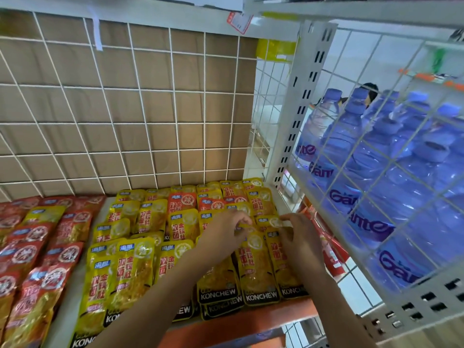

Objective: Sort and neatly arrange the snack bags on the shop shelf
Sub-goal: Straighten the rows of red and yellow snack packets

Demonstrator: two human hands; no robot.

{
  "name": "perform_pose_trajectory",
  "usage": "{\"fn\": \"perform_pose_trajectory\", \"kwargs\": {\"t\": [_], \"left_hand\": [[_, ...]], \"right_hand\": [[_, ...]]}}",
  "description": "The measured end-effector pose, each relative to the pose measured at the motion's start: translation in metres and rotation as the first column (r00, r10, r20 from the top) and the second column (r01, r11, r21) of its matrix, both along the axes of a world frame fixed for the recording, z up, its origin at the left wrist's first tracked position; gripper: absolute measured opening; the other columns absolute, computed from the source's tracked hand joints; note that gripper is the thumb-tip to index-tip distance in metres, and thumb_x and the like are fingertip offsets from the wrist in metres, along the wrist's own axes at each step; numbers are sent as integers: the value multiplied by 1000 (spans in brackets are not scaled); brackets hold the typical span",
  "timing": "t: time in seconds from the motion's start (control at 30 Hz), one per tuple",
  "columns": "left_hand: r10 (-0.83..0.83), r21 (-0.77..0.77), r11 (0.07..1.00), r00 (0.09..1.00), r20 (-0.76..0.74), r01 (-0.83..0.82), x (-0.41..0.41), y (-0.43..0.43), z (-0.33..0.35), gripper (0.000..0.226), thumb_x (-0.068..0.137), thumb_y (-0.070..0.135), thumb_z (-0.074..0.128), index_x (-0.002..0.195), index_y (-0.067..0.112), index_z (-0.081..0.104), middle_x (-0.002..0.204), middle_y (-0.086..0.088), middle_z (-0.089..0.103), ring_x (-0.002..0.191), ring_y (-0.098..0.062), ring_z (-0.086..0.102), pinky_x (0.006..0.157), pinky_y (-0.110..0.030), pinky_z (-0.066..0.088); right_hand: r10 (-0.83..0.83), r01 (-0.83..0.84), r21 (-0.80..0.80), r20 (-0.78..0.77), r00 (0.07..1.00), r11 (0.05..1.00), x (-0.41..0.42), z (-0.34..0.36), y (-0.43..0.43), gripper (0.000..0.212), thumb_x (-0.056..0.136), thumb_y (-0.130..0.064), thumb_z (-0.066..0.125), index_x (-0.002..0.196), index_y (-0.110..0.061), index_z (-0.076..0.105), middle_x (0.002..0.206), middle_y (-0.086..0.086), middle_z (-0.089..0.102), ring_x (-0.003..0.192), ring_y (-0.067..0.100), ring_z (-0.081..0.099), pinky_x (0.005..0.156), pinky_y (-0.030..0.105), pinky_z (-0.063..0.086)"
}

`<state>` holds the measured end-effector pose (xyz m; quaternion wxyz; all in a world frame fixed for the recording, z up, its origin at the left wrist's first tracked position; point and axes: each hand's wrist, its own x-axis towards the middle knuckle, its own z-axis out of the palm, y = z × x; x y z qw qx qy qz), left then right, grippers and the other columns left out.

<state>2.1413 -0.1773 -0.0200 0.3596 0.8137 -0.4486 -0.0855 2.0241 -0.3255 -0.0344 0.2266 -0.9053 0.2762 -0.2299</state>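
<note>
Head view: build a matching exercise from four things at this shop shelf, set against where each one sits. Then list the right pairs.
Things:
1 pile of red bags
2 yellow bags
3 water bottles
4 cardboard

Places:
A at the back, upright
B far left
C far right
D middle, pinched by the left hand and right hand

Pairs: 1-B, 2-D, 3-C, 4-A

Blue-tinted water bottles [351,136] stand packed together on the right behind a white wire side panel [426,297]. A slotted white upright [298,109] rises beside them. Brown cardboard [150,106] backs the rear wire mesh [174,89]. A red-and-white price tag [239,21] hangs above.
</note>
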Motion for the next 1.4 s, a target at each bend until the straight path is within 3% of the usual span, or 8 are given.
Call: {"fn": "perform_pose_trajectory", "kwargs": {"t": [0.17, 0.3, 0.53, 0.73, 0.97, 1.23, 1.4], "left_hand": [[124, -49, 991, 991, -50, -127, 24, 13, 9, 13, 93, 23, 53, 102, 20, 63, 100, 9, 60, 93, -6, 56, 79, -19, 46], [214, -29, 976, 977, -17, -214, 49, 19, 15, 18, 95, 22, 51, 105, 16, 65, 97, 6, 62, 87, -7, 54, 66, -14, 39], [274, 113, 955, 961, 27, -276, 74, 19, 8, 26, 93, 27, 55, 116, 14, 60, 116, -2, 62, 105, -17, 56, 79, -21, 37], [198, 226, 952, 978, 63, -207, 87, 19, 3, 31, 90, 30, 59, 118, 18, 59, 119, -2, 55, 113, -18, 49, 84, -21, 35], [231, 156, 961, 973, -18, -226, 93, 15, -1, 26, 81, 24, 70, 101, 11, 58, 106, -4, 58, 99, -18, 53, 79, -25, 41], [231, 150, 964, 972, -55, -220, 93, 11, -3, 23, 84, 20, 67, 105, 12, 62, 105, -5, 64, 98, -17, 58, 81, -26, 47], [255, 106, 964, 962, -101, -244, 99, 11, 3, 16, 86, 17, 65, 100, 10, 65, 97, -4, 64, 85, -11, 55, 64, -16, 40]], "right_hand": [[86, -87, 9, 57, 995, 996, 18, 17, 0, 25, 89, -16, 58, 114, -13, 62, 113, 6, 61, 106, 24, 54, 89, 39, 45], [167, -166, 12, -43, 985, 986, 53, 25, -3, 31, 90, -11, 55, 120, -13, 60, 119, 7, 60, 109, 24, 56, 90, 34, 44], [250, -264, -23, -249, 936, 964, 102, 24, 0, 31, 93, -16, 49, 122, -15, 59, 122, 7, 59, 109, 25, 54, 89, 32, 43], [244, -283, -54, -374, 895, 957, 120, 16, -2, 35, 90, -18, 54, 125, -21, 58, 130, 5, 54, 113, 25, 53, 97, 37, 44], [219, -264, -69, -381, 898, 962, 129, 15, -4, 26, 90, -20, 57, 116, -21, 59, 121, 4, 52, 110, 21, 51, 93, 36, 44], [172, -202, -41, -378, 910, 979, 136, 15, -3, 17, 89, -21, 59, 104, -20, 65, 109, 1, 62, 100, 18, 58, 83, 30, 45], [135, -129, 40, -236, 962, 991, 136, 22, -4, 14, 91, -20, 52, 101, -15, 61, 102, 4, 63, 93, 20, 58, 73, 29, 42]]}}
